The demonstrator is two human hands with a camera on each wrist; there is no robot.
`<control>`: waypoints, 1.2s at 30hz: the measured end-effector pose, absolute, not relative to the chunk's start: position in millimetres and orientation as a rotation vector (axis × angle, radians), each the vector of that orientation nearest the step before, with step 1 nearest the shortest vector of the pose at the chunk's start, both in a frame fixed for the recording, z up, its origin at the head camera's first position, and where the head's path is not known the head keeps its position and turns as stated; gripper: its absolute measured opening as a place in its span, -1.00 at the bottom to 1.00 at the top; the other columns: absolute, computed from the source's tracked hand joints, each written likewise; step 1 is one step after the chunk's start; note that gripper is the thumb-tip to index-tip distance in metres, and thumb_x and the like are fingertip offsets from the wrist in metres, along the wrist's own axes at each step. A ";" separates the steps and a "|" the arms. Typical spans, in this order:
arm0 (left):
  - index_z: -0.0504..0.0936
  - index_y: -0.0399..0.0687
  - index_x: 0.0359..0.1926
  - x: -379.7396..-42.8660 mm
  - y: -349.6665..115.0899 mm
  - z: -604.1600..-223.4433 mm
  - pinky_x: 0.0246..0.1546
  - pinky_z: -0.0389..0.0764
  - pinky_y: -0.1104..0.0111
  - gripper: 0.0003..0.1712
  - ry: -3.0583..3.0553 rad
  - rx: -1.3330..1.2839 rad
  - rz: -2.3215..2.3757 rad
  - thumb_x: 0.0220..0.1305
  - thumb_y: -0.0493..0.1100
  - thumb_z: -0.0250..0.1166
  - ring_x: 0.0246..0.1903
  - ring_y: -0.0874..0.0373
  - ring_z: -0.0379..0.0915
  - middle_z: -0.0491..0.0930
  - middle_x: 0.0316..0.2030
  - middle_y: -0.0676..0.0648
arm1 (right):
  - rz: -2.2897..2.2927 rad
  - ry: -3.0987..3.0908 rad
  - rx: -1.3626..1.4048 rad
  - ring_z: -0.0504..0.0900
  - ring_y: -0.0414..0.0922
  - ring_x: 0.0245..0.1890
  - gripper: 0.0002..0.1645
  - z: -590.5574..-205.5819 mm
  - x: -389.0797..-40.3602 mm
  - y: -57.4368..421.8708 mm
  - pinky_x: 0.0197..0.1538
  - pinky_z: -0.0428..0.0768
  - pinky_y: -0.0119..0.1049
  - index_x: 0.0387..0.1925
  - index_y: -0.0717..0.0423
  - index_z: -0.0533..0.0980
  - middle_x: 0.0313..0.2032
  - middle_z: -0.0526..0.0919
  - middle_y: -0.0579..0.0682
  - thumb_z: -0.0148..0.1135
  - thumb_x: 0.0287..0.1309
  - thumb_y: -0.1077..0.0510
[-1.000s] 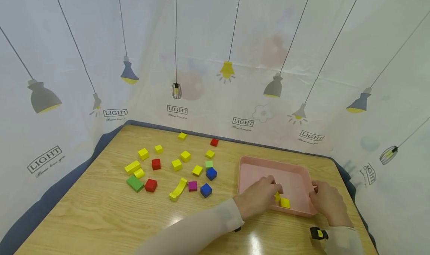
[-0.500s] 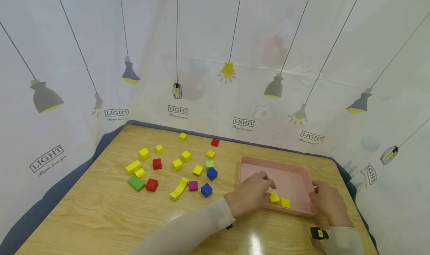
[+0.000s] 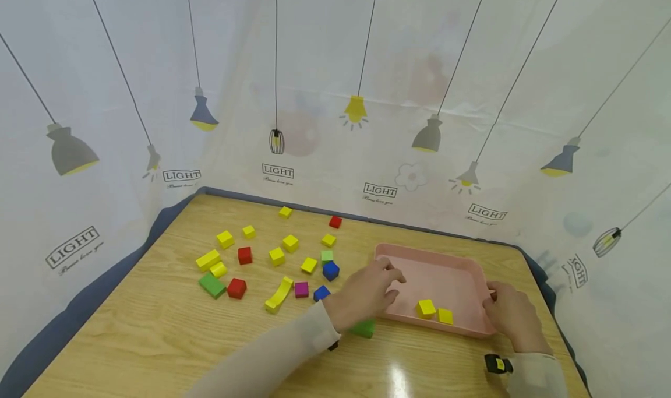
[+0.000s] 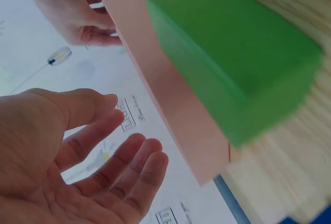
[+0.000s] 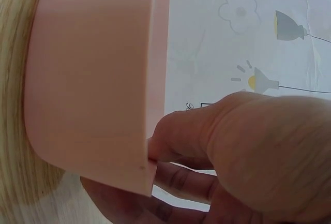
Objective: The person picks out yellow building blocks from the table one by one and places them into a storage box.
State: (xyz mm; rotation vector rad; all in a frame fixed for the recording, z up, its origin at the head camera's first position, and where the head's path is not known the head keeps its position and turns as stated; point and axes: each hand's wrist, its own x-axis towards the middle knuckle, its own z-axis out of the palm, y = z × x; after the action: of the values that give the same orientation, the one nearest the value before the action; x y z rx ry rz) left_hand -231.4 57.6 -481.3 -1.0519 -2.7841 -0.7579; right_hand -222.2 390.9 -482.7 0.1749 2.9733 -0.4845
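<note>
My left hand [image 3: 364, 292] hovers over the left edge of the pink tray [image 3: 451, 278], fingers loosely bent and holding nothing. Below its wrist a green block [image 3: 363, 329] lies on the table, partly hidden; in the left wrist view the green block [image 4: 232, 48] looms large beside the tray's wall. Two yellow blocks, one [image 3: 426, 309] beside the other [image 3: 445, 316], lie inside the tray near its front wall. At the tray's right end, my right hand [image 3: 516, 316] pinches the rim; the thumb [image 5: 181, 136] is on it in the right wrist view.
Left of the tray, several blocks are scattered over the wooden table [image 3: 157, 334]. Among them are a blue cube [image 3: 330, 271], a purple block [image 3: 301, 289], a yellow curved block [image 3: 279, 295] and a red cube [image 3: 237, 288]. A printed curtain [image 3: 325, 66] surrounds the table.
My left hand has drawn away leftward from the yellow block inside the tray, which now shows fully. The green block has come into sight under the wrist. My right hand stays on the rim.
</note>
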 end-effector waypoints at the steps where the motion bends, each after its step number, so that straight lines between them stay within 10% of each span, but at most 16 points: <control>1: 0.65 0.15 0.11 -232.0 53.5 -481.6 -0.28 0.51 0.62 -0.68 -2.791 -1.037 -0.768 0.35 -0.08 0.37 -0.27 0.32 0.36 0.45 -0.04 0.09 | -0.485 2.973 0.177 0.62 0.23 -0.15 -0.41 -482.8 -222.2 390.7 -0.23 0.62 0.10 0.29 0.47 0.32 0.00 0.58 0.42 0.10 0.31 0.24; 36: 0.56 0.09 0.25 -260.2 -77.3 -497.7 0.03 0.54 0.19 -0.34 -2.854 -0.533 -0.646 0.12 0.03 0.52 0.01 0.05 0.39 0.43 0.14 -0.05 | -0.483 2.979 0.152 0.64 0.23 -0.17 -0.41 -484.4 -222.6 392.4 -0.22 0.63 0.10 0.28 0.48 0.33 -0.03 0.60 0.40 0.10 0.29 0.24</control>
State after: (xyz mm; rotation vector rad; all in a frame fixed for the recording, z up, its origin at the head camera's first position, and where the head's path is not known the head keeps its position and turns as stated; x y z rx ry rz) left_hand -260.2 -77.3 -497.7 -0.5332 -2.8538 -0.6461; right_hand -222.6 392.4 -484.4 0.1516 2.9794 -0.4826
